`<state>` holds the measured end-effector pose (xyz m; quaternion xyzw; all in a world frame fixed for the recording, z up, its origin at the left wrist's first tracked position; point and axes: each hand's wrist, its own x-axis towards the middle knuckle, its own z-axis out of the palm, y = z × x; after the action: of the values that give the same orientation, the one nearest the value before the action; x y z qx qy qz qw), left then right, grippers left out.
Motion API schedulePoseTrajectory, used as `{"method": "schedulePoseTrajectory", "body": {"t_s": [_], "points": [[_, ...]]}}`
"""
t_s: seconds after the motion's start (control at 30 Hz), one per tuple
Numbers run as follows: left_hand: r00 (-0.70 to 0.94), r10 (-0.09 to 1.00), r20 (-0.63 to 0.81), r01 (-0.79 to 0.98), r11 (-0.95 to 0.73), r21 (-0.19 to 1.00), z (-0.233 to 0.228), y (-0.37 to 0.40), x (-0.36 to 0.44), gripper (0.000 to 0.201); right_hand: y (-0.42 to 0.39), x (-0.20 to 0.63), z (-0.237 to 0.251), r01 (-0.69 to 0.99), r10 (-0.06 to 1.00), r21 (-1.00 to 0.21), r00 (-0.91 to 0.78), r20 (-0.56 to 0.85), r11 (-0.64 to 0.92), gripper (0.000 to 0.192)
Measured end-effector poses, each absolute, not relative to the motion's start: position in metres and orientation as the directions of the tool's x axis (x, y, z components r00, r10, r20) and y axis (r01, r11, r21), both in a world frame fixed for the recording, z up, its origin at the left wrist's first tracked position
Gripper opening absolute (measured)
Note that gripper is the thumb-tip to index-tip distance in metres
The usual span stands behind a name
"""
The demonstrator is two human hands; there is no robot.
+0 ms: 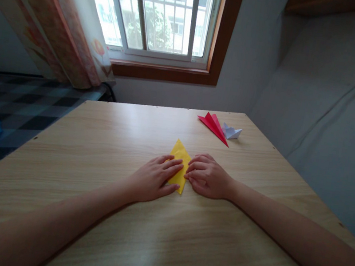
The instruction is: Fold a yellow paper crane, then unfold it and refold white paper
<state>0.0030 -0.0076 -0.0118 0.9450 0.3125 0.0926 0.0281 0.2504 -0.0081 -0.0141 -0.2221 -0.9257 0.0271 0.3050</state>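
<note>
Yellow paper (179,165) already folded to point, mid-table; left hand (153,178) flat atop, right hand (207,176) curled, pressing edge; red (214,126), white (231,132) folded pieces lie far right.

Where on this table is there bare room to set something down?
Bare wood on the table left of the left hand, and along the near edge. Crowded: both hands on the yellow paper; red and white folded papers far right.
</note>
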Motion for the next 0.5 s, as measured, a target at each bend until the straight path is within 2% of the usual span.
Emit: {"method": "schedulePoseTrajectory", "body": {"t_s": [0.33, 0.5], "points": [[0.793, 0.587, 0.163, 0.578, -0.81, 0.105, -0.0117, -0.0079, 0.0029, 0.054, -0.0149, 0.2481, -0.0109, 0.29, 0.296, -0.097, -0.797, 0.527, 0.952, 0.016], [0.792, 0.589, 0.161, 0.58, -0.808, 0.101, -0.0118, -0.008, 0.0025, 0.055, -0.0181, 0.2465, -0.01, 0.272, 0.272, -0.076, -0.822, 0.501, 0.959, 0.015]]}}
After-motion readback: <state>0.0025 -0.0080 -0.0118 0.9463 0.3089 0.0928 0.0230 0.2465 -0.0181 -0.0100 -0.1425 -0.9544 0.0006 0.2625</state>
